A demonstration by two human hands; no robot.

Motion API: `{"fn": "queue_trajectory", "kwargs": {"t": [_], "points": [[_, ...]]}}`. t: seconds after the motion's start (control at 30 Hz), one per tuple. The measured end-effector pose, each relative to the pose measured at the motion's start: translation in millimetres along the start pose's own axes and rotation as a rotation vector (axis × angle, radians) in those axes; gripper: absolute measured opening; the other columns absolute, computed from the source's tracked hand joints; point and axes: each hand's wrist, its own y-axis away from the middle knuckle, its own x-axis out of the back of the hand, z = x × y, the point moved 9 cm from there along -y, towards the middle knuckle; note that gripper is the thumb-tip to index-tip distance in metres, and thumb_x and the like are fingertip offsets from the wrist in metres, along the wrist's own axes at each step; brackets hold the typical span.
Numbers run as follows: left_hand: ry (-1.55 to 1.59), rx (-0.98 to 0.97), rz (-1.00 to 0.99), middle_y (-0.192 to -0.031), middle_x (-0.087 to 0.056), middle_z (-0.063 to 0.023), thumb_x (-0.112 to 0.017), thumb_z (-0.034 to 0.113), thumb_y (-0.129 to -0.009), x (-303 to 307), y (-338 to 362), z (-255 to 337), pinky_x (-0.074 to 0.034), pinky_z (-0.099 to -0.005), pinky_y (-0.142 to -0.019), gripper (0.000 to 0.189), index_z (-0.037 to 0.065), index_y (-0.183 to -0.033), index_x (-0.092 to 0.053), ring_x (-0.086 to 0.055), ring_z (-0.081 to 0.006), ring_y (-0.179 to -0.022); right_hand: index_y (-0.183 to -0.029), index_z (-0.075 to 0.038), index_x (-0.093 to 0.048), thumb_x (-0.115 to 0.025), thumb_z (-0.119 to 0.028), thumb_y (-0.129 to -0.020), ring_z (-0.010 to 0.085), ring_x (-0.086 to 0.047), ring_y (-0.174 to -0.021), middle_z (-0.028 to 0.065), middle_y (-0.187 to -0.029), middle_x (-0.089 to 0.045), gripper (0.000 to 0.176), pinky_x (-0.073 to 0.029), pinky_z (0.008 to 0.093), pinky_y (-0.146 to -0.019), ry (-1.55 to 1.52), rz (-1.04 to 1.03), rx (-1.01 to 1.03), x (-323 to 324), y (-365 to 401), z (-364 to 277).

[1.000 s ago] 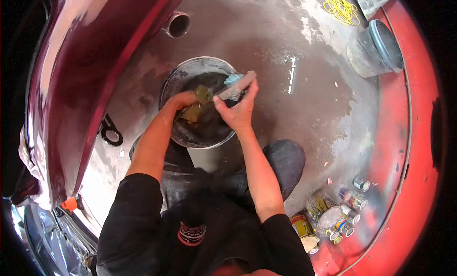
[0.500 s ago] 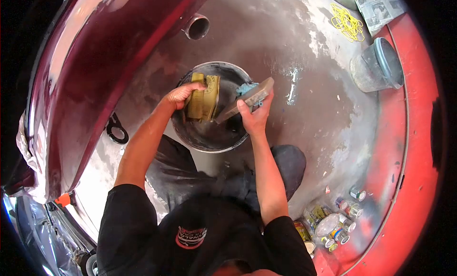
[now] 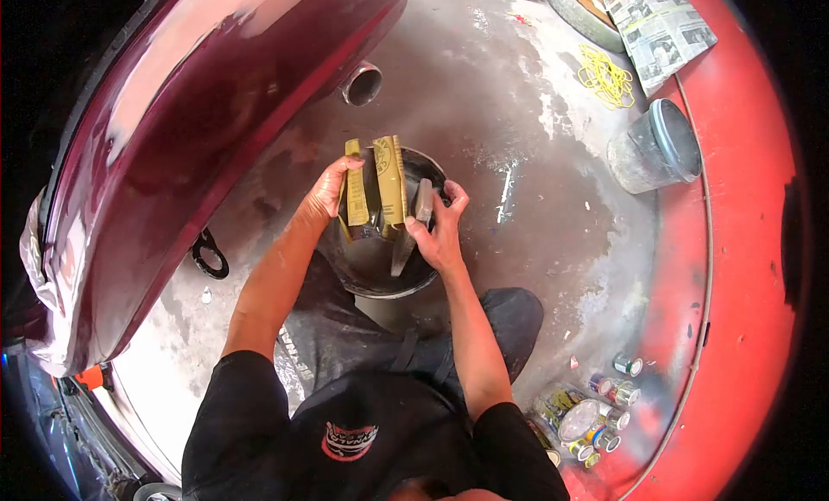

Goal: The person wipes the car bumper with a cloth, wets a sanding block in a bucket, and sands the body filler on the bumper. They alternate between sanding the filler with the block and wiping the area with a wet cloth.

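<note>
A bent sheet of sandpaper (image 3: 391, 180), its printed yellow back facing up in two flaps, is in my left hand (image 3: 326, 190). The left thumb presses on the nearer flap, with the other fingers hidden beneath. My right hand (image 3: 442, 231) grips a grey-brown sanding block (image 3: 401, 252) tilted on edge, thumb on one side and fingers on the other. The block is close beside the right flap of the sandpaper. Both hands are over a round dark bucket (image 3: 380, 294), which stands on the floor by my knees.
Left of me curves a maroon car panel (image 3: 216, 95), with a pipe end (image 3: 362, 84) beyond it. A grey bucket (image 3: 654, 147), yellow cord (image 3: 604, 76) and newspaper (image 3: 661, 39) lie along a red panel (image 3: 734, 242) at right. Several cans (image 3: 604, 389) stand lower right.
The sanding block has swung steeper and closer to the sandpaper, whose flaps have spread apart. The blue cloth behind the block is out of sight now. My view has shifted slightly.
</note>
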Motion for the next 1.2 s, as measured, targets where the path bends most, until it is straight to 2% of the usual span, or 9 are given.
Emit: {"fn": "queue_trajectory", "kwargs": {"t": [0.1,0.13,0.27,0.37,0.5,0.6,0.67,1.0,1.2], "points": [[0.052,-0.043,0.037,-0.103,-0.076,-0.0088,-0.073,0.031,-0.085,14.6,-4.7,-0.4,-0.062,-0.041,-0.081,0.035,0.007,-0.111,-0.071,-0.074,-0.0226,-0.089,-0.146,0.005,-0.049,-0.069,-0.033,-0.084,0.0377,-0.036,-0.142,0.0242,-0.154,-0.032,0.075,-0.032,0.0471,-0.119,-0.464,0.066,-0.146,-5.5,3.4,23.7],[0.091,-0.071,0.03,-0.102,-0.076,-0.0082,-0.072,0.031,-0.086,21.6,-6.7,0.4,-0.062,-0.0411,-0.08,0.034,0.007,-0.111,-0.071,-0.073,-0.0223,-0.088,-0.144,0.005,-0.049,-0.058,-0.029,-0.091,0.0304,-0.049,-0.134,0.0187,-0.145,-0.049,0.063,-0.038,0.0435,-0.115,-0.533,0.05,-0.257,-6.2,7.2,29.9],[0.104,-0.132,0.068,-0.1,-0.076,-0.008,-0.069,0.039,-0.086,2.3,3.2,5.5,-0.06,-0.0425,-0.081,0.036,0.01,-0.107,-0.073,-0.072,-0.0254,-0.088,-0.141,0.001,-0.053,-0.045,-0.028,-0.102,0.0223,-0.062,-0.114,0.0107,-0.123,-0.066,0.05,-0.049,0.0376,-0.1,-1.015,0.07,-0.403,-12.5,8.1,42.6],[0.159,-0.122,-0.003,-0.106,-0.077,-0.0135,-0.067,0.043,-0.085,-4.9,-2.1,5.2,-0.057,-0.0477,-0.092,0.046,0.006,-0.112,-0.073,-0.072,-0.0323,-0.096,-0.139,0.001,-0.055,-0.053,-0.035,-0.103,0.0221,-0.063,-0.113,0.0104,-0.125,-0.067,0.051,-0.05,0.0376,-0.1,-1.12,0.138,-0.523,-23.7,10.9,78.9],[0.192,-0.122,-0.084,-0.112,-0.077,-0.0166,-0.065,0.046,-0.085,-1.7,-16.2,4.3,-0.055,-0.0503,-0.099,0.053,0.004,-0.117,-0.073,-0.072,-0.0375,-0.101,-0.137,0.001,-0.059,-0.068,-0.037,-0.098,0.0225,-0.065,-0.11,0.0106,-0.122,-0.069,0.055,-0.052,0.04,-0.098,-1.072,0.122,-0.58,-26.3,4.4,67.8],[0.114,-0.133,-0.019,-0.102,-0.075,-0.0104,-0.065,0.045,-0.087,-25.4,-5.2,2.1,-0.057,-0.0437,-0.09,0.043,0.008,-0.107,-0.074,-0.071,-0.0289,-0.092,-0.136,0.002,-0.06,-0.078,-0.03,-0.091,0.0234,-0.067,-0.108,0.0123,-0.122,-0.069,0.057,-0.053,0.0418,-0.095,-0.972,0.073,-0.628,-19.8,2.9,50.9],[0.029,-0.117,-0.008,-0.096,-0.074,-0.0064,-0.065,0.045,-0.088,-22.7,-9.2,-2.1,-0.057,-0.0392,-0.084,0.04,0.01,-0.105,-0.073,-0.069,-0.0233,-0.087,-0.135,0.002,-0.06,-0.08,-0.027,-0.09,0.0236,-0.067,-0.109,0.0118,-0.123,-0.069,0.057,-0.053,0.0418,-0.096,-0.963,0.068,-0.713,-17.0,7.9,60.0],[-0.072,-0.088,0.001,-0.102,-0.074,-0.0082,-0.067,0.049,-0.089,-47.7,4.8,-2.9,-0.057,-0.0413,-0.09,0.049,0.008,-0.115,-0.072,-0.07,-0.0249,-0.09,-0.14,0.002,-0.056,-0.07,-0.045,-0.101,0.0235,-0.064,-0.116,0.0141,-0.132,-0.066,0.062,-0.053,0.0415,-0.098,-0.943,0.13,-0.753,-23.7,-0.3,54.1],[-0.068,-0.241,-0.086,-0.117,-0.074,-0.0124,-0.063,0.046,-0.091,-45.2,13.2,25.4,-0.054,-0.0405,-0.098,0.054,0.003,-0.124,-0.069,-0.069,-0.0265,-0.103,-0.151,0.007,-0.047,-0.068,-0.041,-0.103,0.0265,-0.058,-0.132,0.0196,-0.143,-0.062,0.07,-0.043,0.0374,-0.111,-0.479,0.044,-0.678,-58.4,-3.8,97.9]]}}
